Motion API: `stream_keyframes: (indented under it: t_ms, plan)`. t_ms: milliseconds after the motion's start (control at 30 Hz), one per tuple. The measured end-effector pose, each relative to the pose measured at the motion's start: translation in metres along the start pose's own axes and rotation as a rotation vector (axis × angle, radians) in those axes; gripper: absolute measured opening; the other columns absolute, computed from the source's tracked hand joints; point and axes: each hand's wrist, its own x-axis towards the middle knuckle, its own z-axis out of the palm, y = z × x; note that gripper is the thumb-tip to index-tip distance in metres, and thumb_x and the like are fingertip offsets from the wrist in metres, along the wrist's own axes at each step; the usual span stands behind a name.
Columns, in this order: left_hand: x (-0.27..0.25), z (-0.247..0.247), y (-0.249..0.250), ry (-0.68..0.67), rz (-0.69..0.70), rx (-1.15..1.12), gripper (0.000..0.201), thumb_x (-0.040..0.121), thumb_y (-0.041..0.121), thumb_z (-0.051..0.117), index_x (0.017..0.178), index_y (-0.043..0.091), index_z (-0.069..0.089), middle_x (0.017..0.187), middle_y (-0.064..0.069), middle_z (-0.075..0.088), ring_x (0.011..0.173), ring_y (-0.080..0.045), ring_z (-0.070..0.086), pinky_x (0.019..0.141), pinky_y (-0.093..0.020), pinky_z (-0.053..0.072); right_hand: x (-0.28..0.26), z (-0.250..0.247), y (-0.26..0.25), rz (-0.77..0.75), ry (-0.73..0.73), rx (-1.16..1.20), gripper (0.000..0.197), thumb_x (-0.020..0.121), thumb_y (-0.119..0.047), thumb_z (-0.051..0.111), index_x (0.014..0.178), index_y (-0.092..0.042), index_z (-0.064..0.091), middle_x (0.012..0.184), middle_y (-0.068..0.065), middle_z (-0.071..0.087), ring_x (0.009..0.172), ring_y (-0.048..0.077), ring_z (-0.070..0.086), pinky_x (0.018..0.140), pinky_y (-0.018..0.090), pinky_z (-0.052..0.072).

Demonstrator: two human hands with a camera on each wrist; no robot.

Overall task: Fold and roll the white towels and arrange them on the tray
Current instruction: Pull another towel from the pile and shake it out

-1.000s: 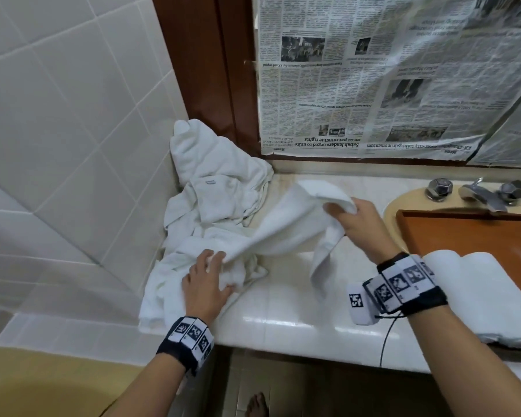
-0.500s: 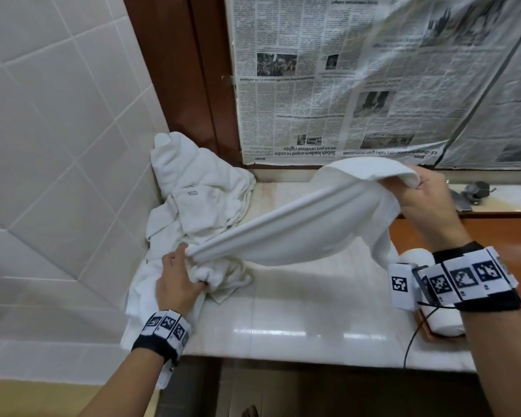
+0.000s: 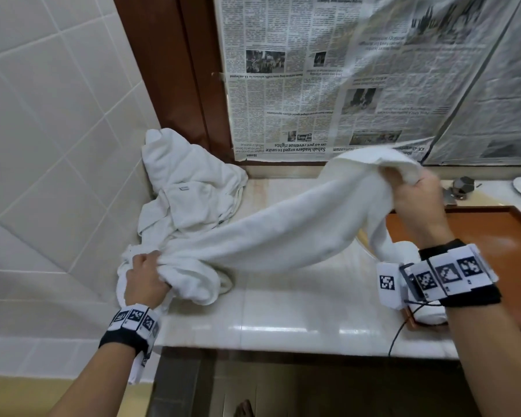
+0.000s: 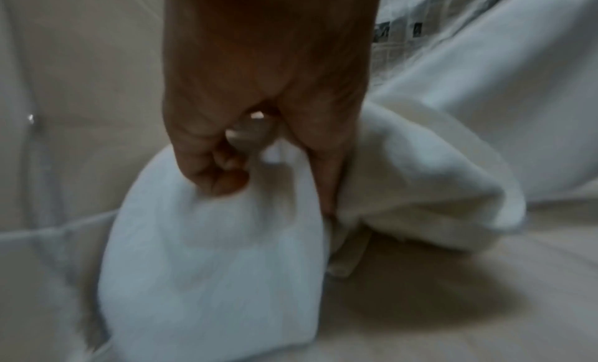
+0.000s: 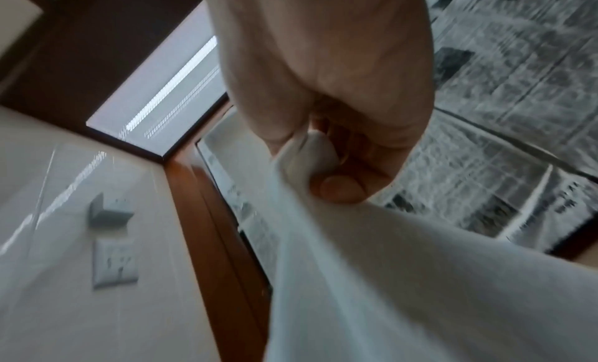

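Left hand: left hand [image 3: 146, 276] fisted around one bunched end of the towel [image 3: 271, 236], low, just above the desk [image 3: 283, 308]; the left wrist view shows the thumb and curled fingers [image 4: 223, 173] clamping a wad of cloth.
Right hand: right hand [image 3: 415, 200] raised over the tray's near-left corner, pinching the other end; in the right wrist view the hem is folded between thumb and fingertips [image 5: 340, 188].
Towel position: slung in a sagging span between both hands, clear of the desk in the middle; a loose tail hangs below the right hand toward the tray [image 3: 478, 236].
Other towels: crumpled pile [image 3: 190, 191] in the corner against the tiled wall; one rolled towel [image 3: 427, 314] on the tray's near edge, partly hidden by the right wrist.
Handling, judged: soft, limp terry, light, no stiffness; it will droop and twist wherever unsupported. Not slippery, not fragile.
Where to hold, judged: the left hand has a wad, not a corner; re-gripping at the hem corners would probably let it hang flat for folding.
Risk: the tail may drag on the rolled towel.
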Motion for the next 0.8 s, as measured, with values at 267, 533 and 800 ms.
stream_keyframes:
  t_ms: [267, 533, 800]
  plan:
    - [-0.022, 0.015, 0.021, -0.214, 0.091, -0.143, 0.103, 0.058, 0.054, 0.087, 0.146, 0.035, 0.037, 0.148, -0.003, 0.024, 0.132, -0.036, 0.03, 0.112, -0.049, 0.024, -0.068, 0.097, 0.089, 0.185, -0.495, -0.368, 0.028, 0.094, -0.03, 0.063, 0.075, -0.01, 0.055, 0.067, -0.003, 0.053, 0.063, 0.015, 0.047, 0.059, 0.029, 0.034]
    - [-0.021, 0.016, 0.024, -0.085, 0.119, -0.229, 0.091, 0.055, 0.079, 0.069, 0.133, 0.034, 0.052, 0.14, 0.004, 0.039, 0.124, -0.027, 0.04, 0.096, -0.036, 0.032, -0.082, 0.171, 0.099, 0.099, -0.673, -0.503, 0.024, 0.095, -0.04, 0.057, 0.1, -0.019, 0.066, 0.093, -0.005, 0.067, 0.093, 0.02, 0.058, 0.08, 0.038, 0.05]
    - [-0.02, 0.018, 0.042, -0.147, 0.073, 0.013, 0.091, 0.066, 0.082, 0.065, 0.142, 0.04, 0.038, 0.152, 0.007, 0.027, 0.127, -0.034, 0.036, 0.104, -0.051, 0.037, -0.094, 0.226, 0.137, 0.091, -0.953, -0.928, 0.079, 0.087, -0.061, 0.056, 0.151, -0.027, 0.025, 0.159, -0.002, 0.023, 0.141, 0.028, 0.027, 0.106, 0.05, 0.034]
